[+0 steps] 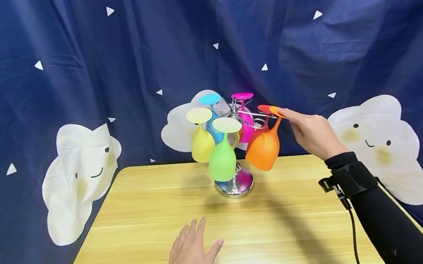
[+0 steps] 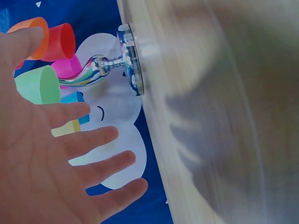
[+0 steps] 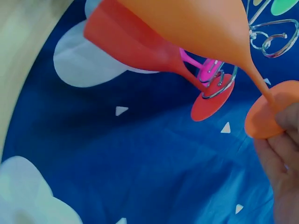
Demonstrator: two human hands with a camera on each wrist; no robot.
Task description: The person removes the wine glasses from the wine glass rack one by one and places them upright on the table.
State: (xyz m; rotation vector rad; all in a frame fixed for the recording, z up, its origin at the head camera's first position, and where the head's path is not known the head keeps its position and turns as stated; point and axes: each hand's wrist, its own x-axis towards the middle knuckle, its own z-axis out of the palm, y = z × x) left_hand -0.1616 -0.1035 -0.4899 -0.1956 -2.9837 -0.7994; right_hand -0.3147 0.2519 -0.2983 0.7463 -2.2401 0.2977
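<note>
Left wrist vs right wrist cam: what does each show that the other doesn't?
Only left wrist: the left hand, fingers spread; the rack's round chrome base; the blue goblet.

Only right wrist: the right hand pinching the foot of the orange goblet.

Both: the bowls of the orange goblet and red goblet, part of the magenta goblet, the wooden tabletop and the blue backdrop cloth with white cloud shapes.

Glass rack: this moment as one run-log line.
right hand: pinches tilted orange glass by its foot | left hand: holds nothing, fingers spread | red glass: upside down on rack
</note>
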